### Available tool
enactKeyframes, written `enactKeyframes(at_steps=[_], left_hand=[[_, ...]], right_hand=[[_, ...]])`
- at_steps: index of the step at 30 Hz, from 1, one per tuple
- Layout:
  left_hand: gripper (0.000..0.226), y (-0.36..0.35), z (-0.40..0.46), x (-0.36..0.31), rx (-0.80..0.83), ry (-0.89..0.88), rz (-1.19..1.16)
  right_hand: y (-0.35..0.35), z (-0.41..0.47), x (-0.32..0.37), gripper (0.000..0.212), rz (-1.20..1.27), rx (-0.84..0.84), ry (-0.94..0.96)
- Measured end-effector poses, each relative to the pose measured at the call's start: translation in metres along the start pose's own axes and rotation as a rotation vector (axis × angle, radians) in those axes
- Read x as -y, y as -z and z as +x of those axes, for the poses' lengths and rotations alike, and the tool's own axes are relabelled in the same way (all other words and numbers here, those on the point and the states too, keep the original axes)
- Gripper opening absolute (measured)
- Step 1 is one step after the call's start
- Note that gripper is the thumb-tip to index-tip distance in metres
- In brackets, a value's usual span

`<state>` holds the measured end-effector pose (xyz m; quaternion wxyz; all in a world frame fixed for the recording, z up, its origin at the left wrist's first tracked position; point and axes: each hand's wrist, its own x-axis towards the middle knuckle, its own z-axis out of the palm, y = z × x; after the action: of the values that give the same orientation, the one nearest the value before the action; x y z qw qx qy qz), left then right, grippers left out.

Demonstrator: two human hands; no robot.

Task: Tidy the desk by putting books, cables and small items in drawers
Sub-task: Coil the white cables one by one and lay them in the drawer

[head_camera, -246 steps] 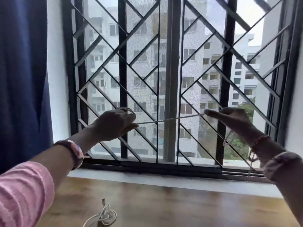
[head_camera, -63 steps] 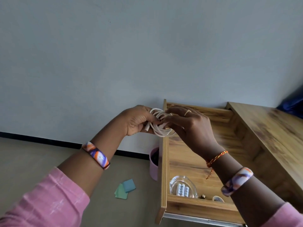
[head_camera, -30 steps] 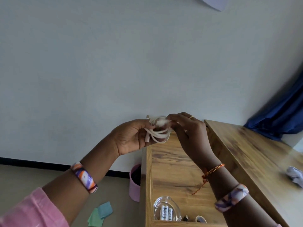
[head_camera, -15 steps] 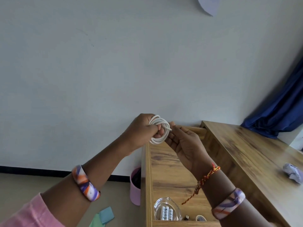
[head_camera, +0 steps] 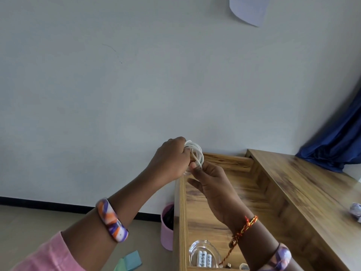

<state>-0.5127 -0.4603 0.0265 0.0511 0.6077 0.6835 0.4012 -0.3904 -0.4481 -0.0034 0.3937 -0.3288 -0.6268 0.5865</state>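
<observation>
The coiled white cable (head_camera: pixel 194 153) is gripped by the left hand (head_camera: pixel 172 159) and pinched by the right hand (head_camera: pixel 210 178), directly above the open wooden drawer (head_camera: pixel 224 192).

white cable (head_camera: pixel 195 153) | coiled in loops | held above open wooden drawer (head_camera: pixel 230 161)

A pink bin (head_camera: pixel 167 234) stands on the floor against the wall; blue curtain (head_camera: pixel 340 141) hangs right; paper (head_camera: pixel 249 9) on the wall.
</observation>
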Motion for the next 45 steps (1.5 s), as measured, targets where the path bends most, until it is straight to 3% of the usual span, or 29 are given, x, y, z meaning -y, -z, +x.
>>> enactKeyframes(at_steps=[3,6,10,12,14,17,19,23,25,31,33,36,39,41,45], left_hand=[[0.018,0.003,-0.004,0.001,0.026,-0.032,0.114],[0.018,0.002,-0.009,0.003,0.025,-0.039,0.131],[0.032,0.000,-0.013,0.009,-0.053,-0.092,-0.018],[0.041,0.001,-0.017,0.006,-0.012,-0.108,-0.185],[0.046,0.005,-0.021,0.000,0.113,-0.014,-0.509],[0.039,0.011,-0.023,-0.005,0.203,0.103,-0.787],[0.034,0.008,-0.023,-0.008,0.162,0.086,-0.720],[0.026,-0.009,-0.027,-0.015,0.175,-0.043,-0.333],[0.017,-0.017,-0.029,-0.026,0.215,-0.016,-0.385],[0.014,-0.031,-0.037,-0.070,0.331,0.265,-0.959],[0.015,-0.034,-0.038,-0.082,0.310,0.285,-1.000],[0.020,-0.032,-0.038,-0.097,0.155,0.264,-0.875],[0.009,-0.027,-0.049,-0.118,0.305,0.261,-0.963],[0.016,-0.029,-0.059,-0.132,0.381,0.320,-1.100],[0.013,-0.044,-0.071,-0.149,0.272,0.460,-1.306]], right_hand=[[0.006,-0.002,0.004,0.020,-0.093,-0.009,-0.031],[0.009,-0.003,0.010,0.019,0.102,0.026,-0.088],[0.015,0.000,0.017,0.026,0.337,0.005,-0.079],[0.020,0.000,0.020,0.029,0.385,0.013,-0.066],[0.024,-0.001,0.023,0.028,0.441,0.017,-0.070],[0.030,-0.002,0.025,0.023,0.500,-0.022,-0.064],[0.037,-0.003,0.027,0.024,0.510,-0.062,-0.054],[0.050,-0.006,0.031,0.025,0.585,-0.112,-0.078],[0.057,-0.007,0.032,0.025,0.575,-0.128,-0.071],[0.085,-0.022,0.039,0.024,0.266,-0.216,0.119],[0.096,-0.027,0.041,0.025,-0.031,-0.323,0.241],[0.116,-0.034,0.038,0.021,-0.444,-0.488,0.395],[0.125,-0.041,0.035,0.022,-0.517,-0.530,0.382],[0.128,-0.048,0.037,0.019,-0.550,-0.556,0.401],[0.130,-0.063,0.038,0.022,-0.729,-0.584,0.517]])
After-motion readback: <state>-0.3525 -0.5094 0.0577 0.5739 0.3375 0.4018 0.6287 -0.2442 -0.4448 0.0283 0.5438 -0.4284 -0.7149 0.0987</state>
